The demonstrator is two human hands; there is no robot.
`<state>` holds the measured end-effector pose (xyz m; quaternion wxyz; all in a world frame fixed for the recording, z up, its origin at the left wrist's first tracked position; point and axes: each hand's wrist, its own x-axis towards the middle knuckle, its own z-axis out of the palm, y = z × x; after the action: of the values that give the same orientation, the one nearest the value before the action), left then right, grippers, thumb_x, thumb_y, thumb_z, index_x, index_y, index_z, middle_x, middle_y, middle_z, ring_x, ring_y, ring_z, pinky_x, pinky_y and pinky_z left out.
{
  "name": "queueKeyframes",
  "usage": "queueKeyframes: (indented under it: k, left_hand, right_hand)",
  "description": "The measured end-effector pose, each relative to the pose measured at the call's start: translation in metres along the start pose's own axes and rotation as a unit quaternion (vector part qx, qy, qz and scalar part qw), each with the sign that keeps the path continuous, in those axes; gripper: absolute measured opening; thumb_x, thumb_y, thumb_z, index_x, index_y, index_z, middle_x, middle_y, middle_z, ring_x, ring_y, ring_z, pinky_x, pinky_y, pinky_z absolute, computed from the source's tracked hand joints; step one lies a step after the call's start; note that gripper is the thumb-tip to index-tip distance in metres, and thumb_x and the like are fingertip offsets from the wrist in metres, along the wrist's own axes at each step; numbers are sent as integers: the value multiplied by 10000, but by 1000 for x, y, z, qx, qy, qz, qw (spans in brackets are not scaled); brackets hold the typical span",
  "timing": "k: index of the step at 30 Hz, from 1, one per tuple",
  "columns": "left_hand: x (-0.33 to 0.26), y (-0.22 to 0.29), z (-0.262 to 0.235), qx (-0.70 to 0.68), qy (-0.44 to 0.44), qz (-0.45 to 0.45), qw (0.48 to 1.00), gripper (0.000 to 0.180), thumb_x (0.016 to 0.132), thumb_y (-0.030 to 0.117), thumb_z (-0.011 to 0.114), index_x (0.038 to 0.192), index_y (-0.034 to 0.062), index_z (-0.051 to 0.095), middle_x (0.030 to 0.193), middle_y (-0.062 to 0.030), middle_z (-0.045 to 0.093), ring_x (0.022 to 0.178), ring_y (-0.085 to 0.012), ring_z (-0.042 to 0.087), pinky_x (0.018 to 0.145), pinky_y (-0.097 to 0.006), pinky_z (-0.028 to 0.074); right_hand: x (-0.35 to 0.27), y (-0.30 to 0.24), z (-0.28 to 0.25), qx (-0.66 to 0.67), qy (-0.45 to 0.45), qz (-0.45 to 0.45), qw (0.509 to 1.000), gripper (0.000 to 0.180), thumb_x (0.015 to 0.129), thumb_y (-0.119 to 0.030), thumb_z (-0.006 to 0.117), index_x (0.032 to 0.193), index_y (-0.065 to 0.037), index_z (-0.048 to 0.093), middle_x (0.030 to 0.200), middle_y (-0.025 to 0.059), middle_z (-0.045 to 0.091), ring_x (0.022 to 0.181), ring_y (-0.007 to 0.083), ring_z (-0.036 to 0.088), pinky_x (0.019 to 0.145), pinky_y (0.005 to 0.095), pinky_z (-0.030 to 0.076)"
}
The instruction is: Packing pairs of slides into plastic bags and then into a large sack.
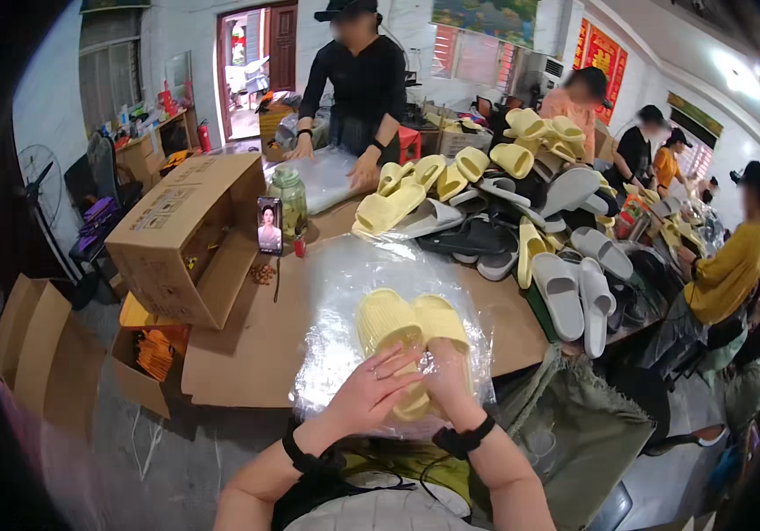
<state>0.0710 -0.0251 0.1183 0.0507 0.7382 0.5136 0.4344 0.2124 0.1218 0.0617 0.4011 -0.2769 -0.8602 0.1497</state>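
A pair of pale yellow slide slippers lies in front of me on a stack of clear plastic bags (336, 310), toes pointing away. My left hand (376, 382) rests across the left slipper (387, 316), its fingers stretched out over the strap and sole; a ring shows on one finger. My right hand (451, 376) is closed around the heel part of the right slipper (442, 320); its fingertips are partly hidden. Shiny clear film shows between the two hands, and I cannot tell whether it covers the slippers.
Yellow, grey and black slippers (561, 288) are heaped on the right of the cardboard-covered table (238, 372). At left stand an open carton (194, 190), a phone (269, 226) and a glass jar (289, 199). Across the table, a person (353, 88) handles plastic bags. More people work at right.
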Motion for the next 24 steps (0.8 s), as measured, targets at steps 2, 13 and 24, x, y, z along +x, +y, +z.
queueKeyframes:
  k: [2, 13, 24]
  left_hand:
    - [1, 14, 1, -35, 1, 12, 999, 307, 924, 91, 637, 1220, 88, 720, 1439, -131, 574, 1393, -397, 453, 1123, -465, 414]
    - [-31, -45, -16, 16, 72, -112, 991, 465, 946, 214, 631, 1373, 37, 583, 1510, -234, 452, 1406, -428, 409, 1160, -478, 339]
    - [-59, -129, 39, 122, 67, -171, 976, 547, 926, 184, 558, 1440, 10, 493, 1550, -308, 349, 1439, -476, 311, 1195, -496, 268]
  right_hand:
    - [23, 13, 16, -30, -10, 70, 997, 387, 1001, -308, 577, 847, 44, 624, 765, 254, 590, 749, 448, 612, 698, 499, 514]
    - [-28, -42, -39, 57, -147, -78, 984, 580, 919, -360, 707, 1321, 25, 546, 1207, 223, 595, 1109, 382, 578, 958, 463, 477]
    - [43, -29, -82, -13, -91, 183, 979, 354, 967, -384, 609, 945, -58, 745, 853, 158, 715, 806, 346, 689, 722, 449, 527]
